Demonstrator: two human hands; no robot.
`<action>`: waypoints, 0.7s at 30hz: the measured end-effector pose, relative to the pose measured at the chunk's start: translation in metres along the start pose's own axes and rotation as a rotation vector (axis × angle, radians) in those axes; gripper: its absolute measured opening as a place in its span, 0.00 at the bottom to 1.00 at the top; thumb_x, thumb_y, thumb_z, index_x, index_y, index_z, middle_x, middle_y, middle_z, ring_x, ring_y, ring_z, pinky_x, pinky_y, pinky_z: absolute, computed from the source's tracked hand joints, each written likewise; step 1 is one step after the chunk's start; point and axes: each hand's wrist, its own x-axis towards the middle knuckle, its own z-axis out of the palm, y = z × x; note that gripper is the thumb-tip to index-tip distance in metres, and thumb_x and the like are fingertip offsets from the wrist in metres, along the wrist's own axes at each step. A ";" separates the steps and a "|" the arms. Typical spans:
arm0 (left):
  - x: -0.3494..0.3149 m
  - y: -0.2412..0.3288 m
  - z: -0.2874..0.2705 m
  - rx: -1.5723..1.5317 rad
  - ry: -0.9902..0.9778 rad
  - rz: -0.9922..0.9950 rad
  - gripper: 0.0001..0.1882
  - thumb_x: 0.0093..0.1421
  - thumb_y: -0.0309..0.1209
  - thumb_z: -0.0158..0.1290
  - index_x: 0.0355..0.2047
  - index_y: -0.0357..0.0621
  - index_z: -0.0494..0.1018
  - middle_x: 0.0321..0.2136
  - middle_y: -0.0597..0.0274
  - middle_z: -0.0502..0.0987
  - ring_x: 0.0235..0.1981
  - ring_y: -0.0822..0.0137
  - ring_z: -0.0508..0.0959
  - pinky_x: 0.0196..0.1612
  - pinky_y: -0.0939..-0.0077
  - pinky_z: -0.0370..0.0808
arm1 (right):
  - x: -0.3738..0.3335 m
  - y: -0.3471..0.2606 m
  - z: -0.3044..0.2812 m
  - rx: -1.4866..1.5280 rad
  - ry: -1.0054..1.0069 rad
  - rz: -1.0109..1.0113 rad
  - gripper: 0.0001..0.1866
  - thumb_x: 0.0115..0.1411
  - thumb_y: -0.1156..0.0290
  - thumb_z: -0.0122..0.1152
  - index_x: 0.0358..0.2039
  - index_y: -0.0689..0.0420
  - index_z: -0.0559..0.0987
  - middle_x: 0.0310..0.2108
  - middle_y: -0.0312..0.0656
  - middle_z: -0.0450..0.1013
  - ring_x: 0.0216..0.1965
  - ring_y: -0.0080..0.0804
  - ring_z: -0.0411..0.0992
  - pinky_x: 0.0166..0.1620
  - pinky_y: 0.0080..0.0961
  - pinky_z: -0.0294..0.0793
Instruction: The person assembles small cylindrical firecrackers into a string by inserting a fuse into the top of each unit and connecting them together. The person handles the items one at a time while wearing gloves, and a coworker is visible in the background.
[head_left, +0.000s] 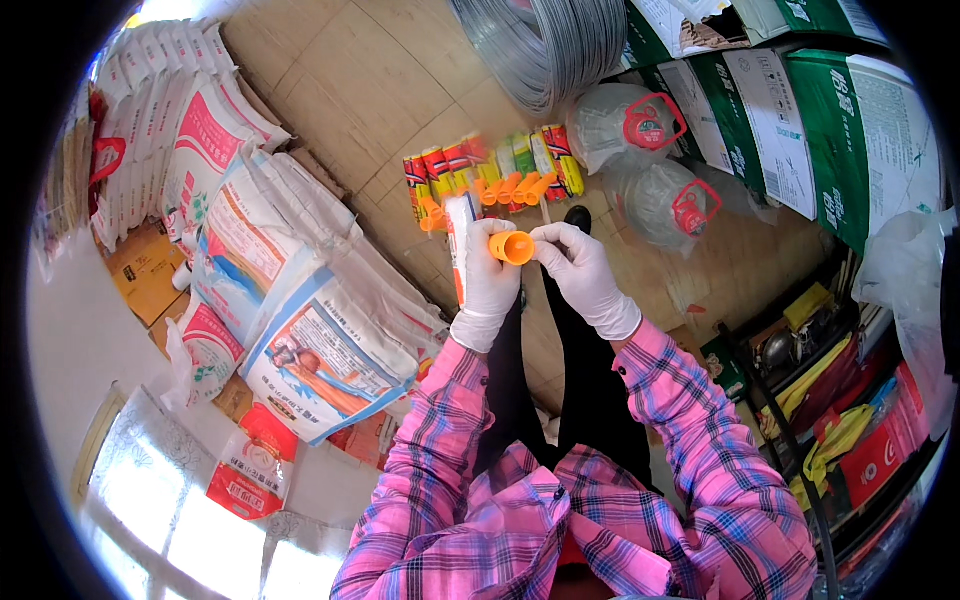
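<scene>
Seen from the head camera, a worker in a pink plaid shirt holds an orange cone between two gloved hands above a tiled floor. The left hand is curled around the cone, with a white pack alongside, apparently in the same grip; the right hand has its fingertips drawn together at the rim, and what they pinch, if anything, cannot be told. The work appears under way: more cones lie against a row of bright tubes on the floor, but how many are finished or left is unclear. The cone's wide mouth faces up, seemingly hollow. Nearby, clear jugs with red handles show no evident fill; the contents of bulging sacks and green-and-white boxes are hidden.
</scene>
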 end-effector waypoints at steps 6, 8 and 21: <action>0.000 -0.012 0.004 0.031 -0.019 0.012 0.16 0.52 0.14 0.53 0.39 0.40 0.65 0.34 0.59 0.72 0.37 0.64 0.74 0.44 0.73 0.71 | -0.005 0.004 0.004 0.125 0.025 0.014 0.10 0.62 0.78 0.54 0.45 0.61 0.73 0.31 0.33 0.72 0.27 0.16 0.66 0.32 0.14 0.68; -0.003 -0.015 0.006 0.052 -0.049 0.029 0.16 0.51 0.14 0.53 0.39 0.39 0.65 0.34 0.58 0.72 0.37 0.62 0.74 0.44 0.72 0.71 | -0.005 0.011 0.003 0.156 0.060 0.011 0.13 0.61 0.79 0.54 0.48 0.61 0.72 0.31 0.34 0.73 0.27 0.17 0.68 0.32 0.15 0.69; -0.007 -0.013 0.012 0.084 -0.107 0.009 0.14 0.50 0.16 0.53 0.37 0.38 0.65 0.34 0.52 0.71 0.36 0.54 0.74 0.42 0.67 0.71 | -0.004 0.003 -0.013 -0.498 0.103 -0.523 0.14 0.54 0.83 0.56 0.41 0.57 0.75 0.35 0.44 0.74 0.36 0.44 0.74 0.39 0.30 0.74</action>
